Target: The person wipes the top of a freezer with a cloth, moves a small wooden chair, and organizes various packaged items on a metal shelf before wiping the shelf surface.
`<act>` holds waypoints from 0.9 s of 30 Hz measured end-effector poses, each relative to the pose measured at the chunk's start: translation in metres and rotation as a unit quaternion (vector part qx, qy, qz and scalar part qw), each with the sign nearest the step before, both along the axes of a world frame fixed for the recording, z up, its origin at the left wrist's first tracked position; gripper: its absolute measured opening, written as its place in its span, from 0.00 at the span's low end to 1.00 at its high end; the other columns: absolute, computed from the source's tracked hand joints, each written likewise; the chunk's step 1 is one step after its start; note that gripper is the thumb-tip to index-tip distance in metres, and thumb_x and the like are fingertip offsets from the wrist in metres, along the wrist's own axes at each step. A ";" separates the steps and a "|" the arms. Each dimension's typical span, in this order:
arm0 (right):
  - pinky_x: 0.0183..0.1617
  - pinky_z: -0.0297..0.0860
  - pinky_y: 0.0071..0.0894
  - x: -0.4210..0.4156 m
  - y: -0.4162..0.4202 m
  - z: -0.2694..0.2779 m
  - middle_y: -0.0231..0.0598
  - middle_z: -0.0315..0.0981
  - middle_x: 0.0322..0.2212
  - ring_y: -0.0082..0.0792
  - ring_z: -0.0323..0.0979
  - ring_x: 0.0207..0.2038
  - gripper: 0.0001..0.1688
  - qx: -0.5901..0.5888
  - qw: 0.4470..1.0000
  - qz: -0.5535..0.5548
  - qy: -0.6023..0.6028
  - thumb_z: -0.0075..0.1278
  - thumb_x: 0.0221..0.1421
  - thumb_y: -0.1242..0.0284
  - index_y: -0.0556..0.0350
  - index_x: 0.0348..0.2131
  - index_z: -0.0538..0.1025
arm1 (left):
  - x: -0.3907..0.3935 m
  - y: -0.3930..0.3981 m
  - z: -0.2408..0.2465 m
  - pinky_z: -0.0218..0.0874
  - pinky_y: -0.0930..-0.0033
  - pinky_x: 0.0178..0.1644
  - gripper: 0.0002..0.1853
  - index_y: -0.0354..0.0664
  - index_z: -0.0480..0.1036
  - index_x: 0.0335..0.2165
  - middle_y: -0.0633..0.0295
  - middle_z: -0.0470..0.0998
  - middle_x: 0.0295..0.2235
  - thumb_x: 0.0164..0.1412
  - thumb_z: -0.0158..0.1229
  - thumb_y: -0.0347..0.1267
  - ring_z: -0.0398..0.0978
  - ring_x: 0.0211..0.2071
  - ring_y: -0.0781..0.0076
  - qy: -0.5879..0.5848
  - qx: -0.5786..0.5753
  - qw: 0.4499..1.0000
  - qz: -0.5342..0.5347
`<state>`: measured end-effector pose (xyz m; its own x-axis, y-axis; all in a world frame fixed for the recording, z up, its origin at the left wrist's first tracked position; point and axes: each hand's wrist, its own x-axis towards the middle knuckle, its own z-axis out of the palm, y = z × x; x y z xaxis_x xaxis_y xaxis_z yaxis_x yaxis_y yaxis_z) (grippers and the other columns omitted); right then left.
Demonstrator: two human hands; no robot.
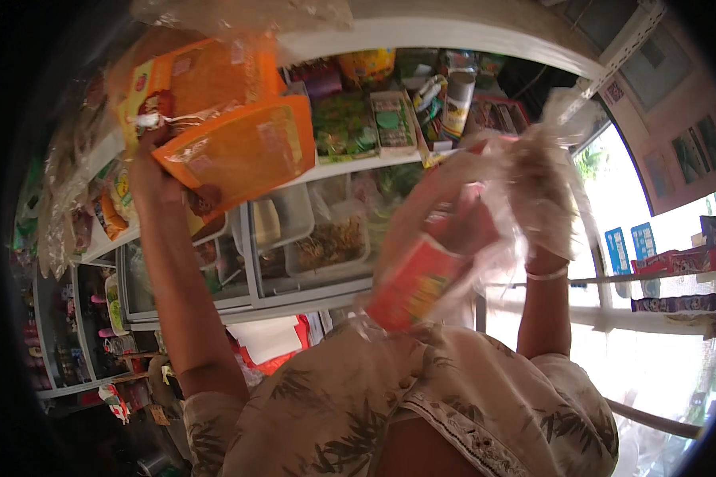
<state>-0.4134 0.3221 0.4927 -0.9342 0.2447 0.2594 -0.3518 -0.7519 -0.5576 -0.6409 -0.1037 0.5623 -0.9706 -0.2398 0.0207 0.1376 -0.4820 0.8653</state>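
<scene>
My left hand is raised at the left and grips the edge of glossy orange packets; some of its fingers are hidden behind them. A white string or tie crosses the packets near those fingers. On the right, my right hand is blurred by motion and closed on the gathered upper part of a clear plastic bag. Inside that bag is a red package with yellow markings, hanging in front of my chest.
A sliding-glass display case holds plastic tubs of food. Above it, a white shelf carries boxes, packets and a cylindrical can. Clear plastic bags hang at the left. Snack packets hang by the bright opening at the right.
</scene>
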 end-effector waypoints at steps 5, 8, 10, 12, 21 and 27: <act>0.36 0.63 0.22 -0.026 -0.027 -0.111 0.30 0.63 0.32 0.23 0.62 0.33 0.15 0.177 0.984 -0.022 -0.018 0.52 0.52 0.70 0.54 0.39 0.67 | -0.004 -0.008 -0.007 0.69 0.66 0.36 0.07 0.32 0.69 0.36 0.57 0.73 0.31 0.58 0.49 0.25 0.74 0.32 0.66 -0.009 -0.030 0.999 0.020; 0.33 0.62 0.19 -0.049 -0.040 -0.172 0.31 0.62 0.30 0.22 0.60 0.31 0.06 0.144 0.987 -0.003 -0.065 0.44 0.58 0.71 0.53 0.34 0.67 | -0.010 -0.018 -0.015 0.68 0.65 0.37 0.07 0.31 0.69 0.34 0.57 0.73 0.31 0.57 0.49 0.25 0.74 0.32 0.66 -0.006 -0.032 0.999 0.023; 0.30 0.62 0.18 -0.067 -0.058 -0.175 0.29 0.61 0.27 0.21 0.61 0.27 0.08 -0.185 0.974 0.088 -0.100 0.39 0.60 0.69 0.53 0.32 0.67 | -0.016 -0.018 -0.015 0.68 0.64 0.39 0.07 0.30 0.70 0.34 0.55 0.73 0.34 0.57 0.50 0.25 0.73 0.35 0.64 -0.018 -0.033 0.999 0.033; 0.41 0.62 0.25 -0.083 -0.064 -0.200 0.33 0.64 0.36 0.26 0.63 0.37 0.12 -0.092 0.987 0.117 -0.065 0.35 0.62 0.69 0.54 0.41 0.67 | -0.014 -0.008 -0.005 0.68 0.64 0.41 0.09 0.30 0.69 0.36 0.54 0.73 0.35 0.57 0.50 0.25 0.73 0.36 0.63 -0.024 -0.020 0.997 0.065; 0.39 0.69 0.35 -0.049 -0.036 -0.314 0.37 0.74 0.30 0.40 0.73 0.32 0.14 0.315 0.844 -0.065 -0.429 0.49 0.49 0.71 0.58 0.37 0.74 | -0.010 -0.005 0.001 0.66 0.64 0.47 0.16 0.31 0.67 0.45 0.54 0.72 0.43 0.59 0.48 0.26 0.72 0.42 0.64 -0.043 -0.058 0.993 0.093; 0.46 0.65 0.42 -0.039 -0.012 -0.369 0.44 0.72 0.37 0.46 0.69 0.41 0.30 0.703 0.539 -0.221 -0.408 0.60 0.40 0.62 0.59 0.41 0.70 | -0.023 -0.023 0.001 0.66 0.66 0.46 0.15 0.31 0.68 0.44 0.55 0.73 0.41 0.58 0.50 0.26 0.72 0.41 0.65 -0.042 -0.070 0.996 0.046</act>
<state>-0.4524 0.3098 0.1241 -0.8086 0.5877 0.0260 0.4704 0.6725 -0.5714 -0.6643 -0.1264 0.5631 -0.9443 -0.3286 -0.0201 0.1003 -0.3454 0.9331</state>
